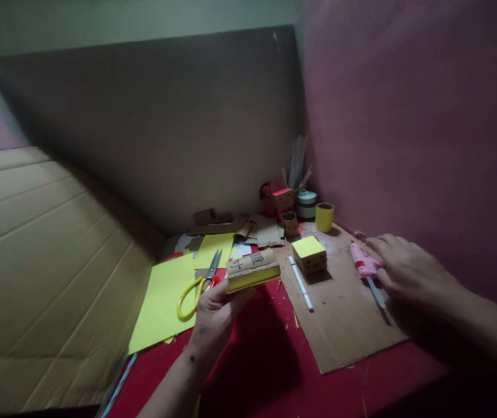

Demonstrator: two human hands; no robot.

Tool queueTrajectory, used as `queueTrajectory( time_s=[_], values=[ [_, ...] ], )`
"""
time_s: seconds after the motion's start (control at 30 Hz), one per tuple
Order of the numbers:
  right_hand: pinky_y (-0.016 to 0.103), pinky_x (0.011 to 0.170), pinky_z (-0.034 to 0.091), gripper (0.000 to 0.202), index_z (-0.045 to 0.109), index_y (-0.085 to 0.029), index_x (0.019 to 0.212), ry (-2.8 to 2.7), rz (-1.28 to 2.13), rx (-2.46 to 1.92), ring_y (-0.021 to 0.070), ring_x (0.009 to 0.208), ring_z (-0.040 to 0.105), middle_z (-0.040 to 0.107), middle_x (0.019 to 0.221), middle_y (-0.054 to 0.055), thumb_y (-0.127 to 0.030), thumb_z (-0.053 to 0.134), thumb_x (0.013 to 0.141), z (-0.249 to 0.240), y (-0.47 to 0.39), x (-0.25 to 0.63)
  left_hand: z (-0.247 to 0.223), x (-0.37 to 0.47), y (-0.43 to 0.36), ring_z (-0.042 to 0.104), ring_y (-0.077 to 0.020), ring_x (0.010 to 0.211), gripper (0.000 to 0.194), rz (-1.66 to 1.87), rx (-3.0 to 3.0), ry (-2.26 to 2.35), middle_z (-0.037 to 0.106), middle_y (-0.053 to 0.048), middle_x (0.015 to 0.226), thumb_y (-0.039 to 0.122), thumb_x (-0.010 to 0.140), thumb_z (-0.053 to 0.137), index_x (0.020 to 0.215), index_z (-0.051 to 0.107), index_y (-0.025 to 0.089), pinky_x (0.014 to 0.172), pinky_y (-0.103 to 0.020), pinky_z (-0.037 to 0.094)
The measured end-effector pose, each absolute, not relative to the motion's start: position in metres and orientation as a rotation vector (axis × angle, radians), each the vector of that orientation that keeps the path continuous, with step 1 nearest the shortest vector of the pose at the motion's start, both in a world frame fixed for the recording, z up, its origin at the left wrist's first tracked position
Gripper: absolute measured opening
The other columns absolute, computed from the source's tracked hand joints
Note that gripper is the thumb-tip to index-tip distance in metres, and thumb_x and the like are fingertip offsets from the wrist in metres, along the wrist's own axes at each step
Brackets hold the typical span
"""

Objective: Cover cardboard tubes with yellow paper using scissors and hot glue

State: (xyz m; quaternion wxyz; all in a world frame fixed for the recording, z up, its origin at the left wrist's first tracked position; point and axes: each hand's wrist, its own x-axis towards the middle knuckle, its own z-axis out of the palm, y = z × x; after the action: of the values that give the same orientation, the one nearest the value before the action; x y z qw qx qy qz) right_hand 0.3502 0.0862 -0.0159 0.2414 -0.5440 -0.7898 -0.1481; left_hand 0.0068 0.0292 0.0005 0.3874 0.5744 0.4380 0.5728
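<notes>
My left hand (222,310) is closed on a cardboard piece (255,270) with a yellow side and dark printed marks on top, held above the red table. At the right, my right hand (409,270) wraps round a pink glue gun (365,261), whose glue stick (375,293) sticks out at the back. The fingers partly hide its handle. Between the hands lie a small cardboard box (313,264) with a yellow top and a white pen (301,285). Yellow-handled scissors (200,290) rest on yellow paper (161,296) just left of the held piece.
A brown cardboard sheet (344,331) covers the table's right part. Behind stand a yellow cylinder (324,218), a brown cardboard tube (290,225), a light blue jar (306,204) and cardboard scraps (268,232). A large cardboard panel (57,278) leans at the left; a pink wall (414,128) rises at right.
</notes>
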Motion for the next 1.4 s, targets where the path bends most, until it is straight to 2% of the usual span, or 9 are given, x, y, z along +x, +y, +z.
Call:
queueTrajectory(
  time_s=[0.07,0.2,0.3,0.37,0.47,0.67,1.0,1.13,1.4],
  values=[
    [0.043,0.078,0.046,0.030,0.063,-0.014,0.103,-2.045,-0.162,-1.329,0.0315,0.094,0.059,0.064,0.101,0.019,-0.020,0.044,0.081,-0.001,0.076,0.324,0.001,0.007,0.027,0.070,-0.0174,0.079,0.032,1.439,1.447,1.087,0.078,0.001,0.088,0.014,0.072,0.075,0.100,0.076,0.027,0.077,-0.024,0.055],
    [0.033,0.076,0.049,0.020,0.070,-0.021,0.094,-1.902,0.832,-0.919,0.0201,0.086,0.062,0.067,0.095,0.007,-0.030,0.056,0.084,0.015,0.064,0.266,0.002,0.009,0.024,0.070,-0.0188,0.086,0.033,1.413,1.430,1.054,0.077,0.001,0.091,0.015,0.072,0.075,0.102,0.075,0.029,0.084,-0.026,0.053],
    [0.023,0.054,0.043,0.020,0.072,-0.019,0.091,-1.501,1.405,-0.834,0.0109,0.062,0.055,0.066,0.081,0.004,-0.032,0.059,0.083,0.014,0.067,0.236,0.005,0.010,0.023,0.070,-0.0184,0.082,0.023,1.390,1.430,1.049,0.078,0.000,0.089,0.019,0.072,0.075,0.094,0.077,0.026,0.080,-0.025,0.053],
    [0.018,0.042,0.033,0.021,0.072,-0.016,0.084,-1.299,1.632,-0.784,0.0068,0.048,0.045,0.058,0.059,0.000,-0.032,0.059,0.083,0.013,0.071,0.226,0.006,0.012,0.023,0.070,-0.0180,0.080,0.017,1.369,1.426,1.044,0.078,-0.001,0.084,0.021,0.072,0.076,0.089,0.079,0.024,0.076,-0.023,0.054],
    [0.016,0.034,0.023,0.020,0.067,-0.014,0.068,-1.160,1.832,-0.756,0.0053,0.037,0.039,0.048,0.044,-0.003,-0.031,0.062,0.079,0.015,0.075,0.219,0.008,0.014,0.022,0.069,-0.0168,0.077,0.016,1.338,1.405,1.038,0.078,-0.001,0.082,0.023,0.072,0.076,0.088,0.079,0.023,0.075,-0.023,0.054],
    [0.018,0.032,0.026,0.024,0.064,-0.015,0.070,-1.138,2.023,-0.684,0.0085,0.039,0.049,0.061,0.059,0.003,-0.037,0.060,0.080,0.012,0.081,0.210,0.007,0.020,0.023,0.069,-0.0174,0.079,0.016,1.299,1.341,1.044,0.077,-0.003,0.087,0.025,0.074,0.074,0.089,0.078,0.021,0.075,-0.026,0.055],
    [0.020,0.041,0.028,0.027,0.064,-0.012,0.066,-1.171,1.855,-0.736,0.0066,0.043,0.042,0.051,0.053,-0.001,-0.036,0.063,0.079,0.004,0.085,0.203,0.003,0.022,0.026,0.063,-0.0133,0.054,0.017,1.286,1.235,1.083,0.073,-0.004,0.068,0.027,0.077,0.071,0.089,0.073,0.015,0.052,-0.024,0.053],
    [0.022,0.042,0.026,0.035,0.059,-0.014,0.060,-1.321,1.716,-0.762,0.0074,0.042,0.039,0.047,0.047,-0.002,-0.039,0.057,0.084,0.000,0.084,0.203,0.005,0.025,0.025,0.065,-0.0147,0.057,0.021,1.276,1.167,1.109,0.073,-0.005,0.073,0.026,0.080,0.070,0.098,0.070,0.015,0.049,-0.024,0.055],
    [0.022,0.043,0.027,0.031,0.060,-0.016,0.062,-1.356,1.669,-0.757,0.0074,0.043,0.039,0.048,0.051,-0.002,-0.036,0.057,0.085,0.001,0.083,0.202,0.009,0.028,0.023,0.067,-0.0183,0.057,0.023,1.308,1.103,1.097,0.073,-0.007,0.075,0.025,0.074,0.075,0.093,0.071,0.013,0.043,-0.026,0.054]
  ],
)
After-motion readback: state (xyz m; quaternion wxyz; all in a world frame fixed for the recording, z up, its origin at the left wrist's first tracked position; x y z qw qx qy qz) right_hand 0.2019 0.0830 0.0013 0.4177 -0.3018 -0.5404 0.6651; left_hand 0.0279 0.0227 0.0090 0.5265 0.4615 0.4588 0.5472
